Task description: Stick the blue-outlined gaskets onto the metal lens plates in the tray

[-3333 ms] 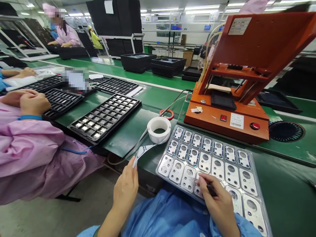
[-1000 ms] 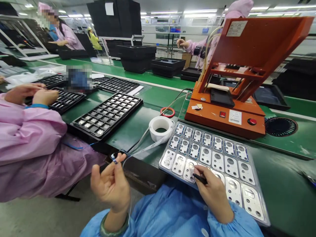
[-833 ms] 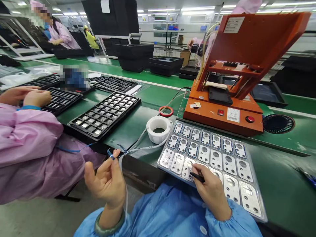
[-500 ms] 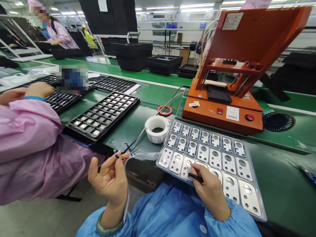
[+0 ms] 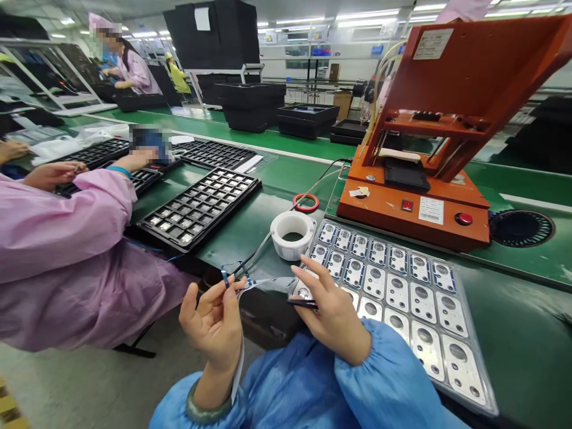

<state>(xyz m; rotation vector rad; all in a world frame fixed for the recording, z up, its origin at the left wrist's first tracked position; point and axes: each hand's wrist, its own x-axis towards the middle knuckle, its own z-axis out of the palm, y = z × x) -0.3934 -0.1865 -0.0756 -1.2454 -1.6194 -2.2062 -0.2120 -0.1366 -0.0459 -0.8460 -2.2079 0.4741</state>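
Note:
My left hand (image 5: 217,330) is raised at the table's front edge, thumb and fingers pinching a thin blue-edged adhesive sticker frame (image 5: 225,275) and the strip's white backing (image 5: 268,282). From there the backing hangs down past my wrist. The roll of white backing tape (image 5: 291,233) stands on the table behind. My right hand (image 5: 333,313) hovers over the front left of a clear plastic tray (image 5: 485,393) with rows of silver metal plates (image 5: 426,348). Held in its bent fingers is a slim black tool (image 5: 302,303), probably tweezers. Back-row plates carry blue outlines; the front ones look bare.
An orange press machine (image 5: 415,208) stands behind the tray, its top tilted up. A black compartment tray (image 5: 199,208) with small parts lies to the left, beside a co-worker's pink sleeve (image 5: 67,220). A red tape ring (image 5: 305,203) lies behind the roll.
My right hand has lifted off the metal plates and moved left with the black tool, closer to my left hand. Earlier, the strip lay unbent in my left fingers; now the blue-edged frame stands away from it.

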